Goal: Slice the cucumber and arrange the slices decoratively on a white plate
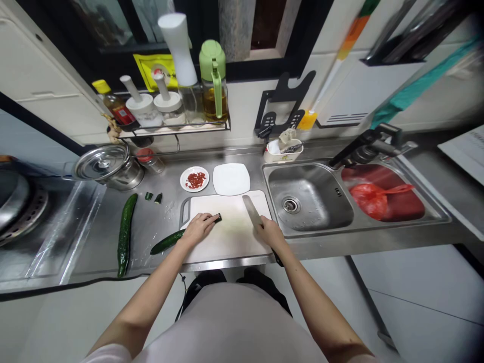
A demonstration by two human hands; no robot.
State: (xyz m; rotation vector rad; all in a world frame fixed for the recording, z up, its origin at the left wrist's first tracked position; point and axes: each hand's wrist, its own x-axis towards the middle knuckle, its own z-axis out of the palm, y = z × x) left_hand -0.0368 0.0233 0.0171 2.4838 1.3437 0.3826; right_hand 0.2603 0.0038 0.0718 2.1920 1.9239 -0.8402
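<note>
Bare forearms (153,291) converge from the near side, left hand (197,229) palm-down, fingers (210,220) pointing right, right hand (270,233) closed in a grip.

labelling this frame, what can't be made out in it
Head view: middle of the cucumber, covered by the left hand.
Head view: most of the knife handle, behind the right hand.
Head view: contents of the steel pot, under its lid.
Head view: round cookware, cut off by left edge.
</note>
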